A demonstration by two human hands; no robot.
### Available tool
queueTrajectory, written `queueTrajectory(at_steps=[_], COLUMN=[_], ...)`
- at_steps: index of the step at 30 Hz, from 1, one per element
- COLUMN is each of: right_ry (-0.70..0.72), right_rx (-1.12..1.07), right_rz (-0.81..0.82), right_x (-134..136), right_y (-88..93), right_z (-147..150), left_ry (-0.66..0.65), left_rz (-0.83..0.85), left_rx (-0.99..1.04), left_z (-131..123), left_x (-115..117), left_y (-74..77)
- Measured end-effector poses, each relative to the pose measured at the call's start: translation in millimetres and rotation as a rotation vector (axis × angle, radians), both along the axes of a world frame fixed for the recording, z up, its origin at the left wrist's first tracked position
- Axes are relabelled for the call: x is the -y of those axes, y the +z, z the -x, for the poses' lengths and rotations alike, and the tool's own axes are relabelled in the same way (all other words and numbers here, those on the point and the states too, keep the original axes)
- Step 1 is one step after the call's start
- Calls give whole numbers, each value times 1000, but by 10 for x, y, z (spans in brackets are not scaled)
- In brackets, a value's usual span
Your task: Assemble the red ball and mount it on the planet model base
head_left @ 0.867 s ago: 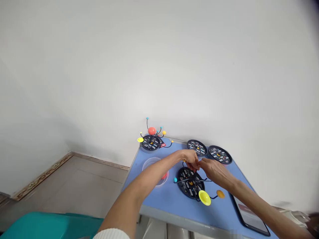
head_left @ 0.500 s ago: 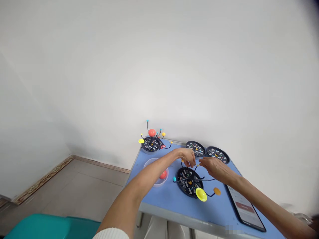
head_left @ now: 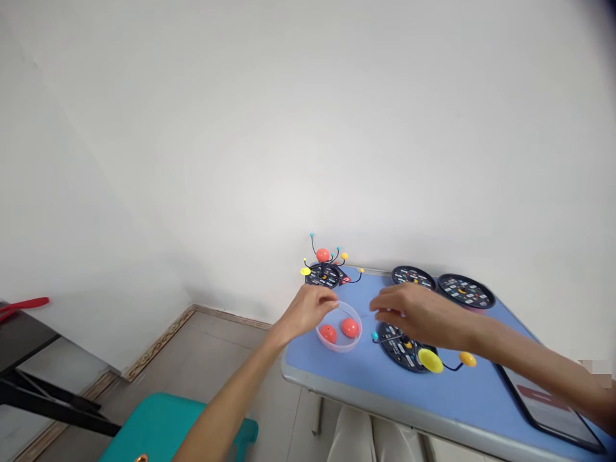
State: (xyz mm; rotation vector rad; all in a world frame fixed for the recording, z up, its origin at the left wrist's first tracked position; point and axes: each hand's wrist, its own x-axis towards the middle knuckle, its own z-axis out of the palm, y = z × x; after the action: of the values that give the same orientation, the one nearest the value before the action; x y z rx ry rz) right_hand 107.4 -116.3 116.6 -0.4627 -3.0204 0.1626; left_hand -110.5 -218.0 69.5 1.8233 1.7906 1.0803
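Note:
My left hand (head_left: 308, 309) hovers at the left rim of a clear plastic bowl (head_left: 355, 341) that holds two red half-spheres (head_left: 339, 331); its fingers are curled and nothing shows in them. My right hand (head_left: 418, 310) reaches left over a black round base (head_left: 403, 346) with wire arms carrying a yellow disc (head_left: 430, 360), an orange ball (head_left: 467, 359) and a small teal ball (head_left: 374, 335). Its fingers are stretched and it holds nothing.
A finished model with a red ball (head_left: 324, 265) stands at the far left corner of the blue table (head_left: 366, 385). Two more black discs (head_left: 441, 282) lie at the back. A phone (head_left: 548, 404) lies at the right. A teal stool (head_left: 163, 430) stands below.
Both hands left the wire arms above the black base. My left hand moved left to the bowl and my right hand spread open. The camera swung to the left.

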Motion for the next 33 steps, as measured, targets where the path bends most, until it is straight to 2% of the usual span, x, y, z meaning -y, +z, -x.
queueTrajectory(at_steps=[3, 6, 9, 11, 15, 21, 25, 30, 33], right_ry=[62, 152, 243, 267, 224, 110, 146, 238, 227], right_rx=[225, 417, 529, 545, 511, 495, 459, 575, 558], right_rz=[-28, -105, -162, -138, -47, -93, -163, -269, -200], right_x=[54, 7, -35, -66, -198, -408, -409, -327, -354], right_y=[-175, -488, -775, -885, -904, -828, -841, -929, -881], right_z=[544, 961, 1182, 1243, 1288, 1311, 1246, 1152, 1180], left_ry=[213, 367, 431, 448, 430, 377, 382, 391, 391], left_rz=[-35, -96, -96, -75, -39, 21, 38, 36, 46], left_rx=[53, 116, 250, 319, 381, 368, 377, 374, 374], left_z=[164, 242, 241, 214, 159, 147, 158, 150, 135], left_x=[225, 381, 523, 598, 685, 724, 739, 748, 746], left_y=[-352, -690, -929, -1028, -1124, -1193, -1263, -1282, -1267])
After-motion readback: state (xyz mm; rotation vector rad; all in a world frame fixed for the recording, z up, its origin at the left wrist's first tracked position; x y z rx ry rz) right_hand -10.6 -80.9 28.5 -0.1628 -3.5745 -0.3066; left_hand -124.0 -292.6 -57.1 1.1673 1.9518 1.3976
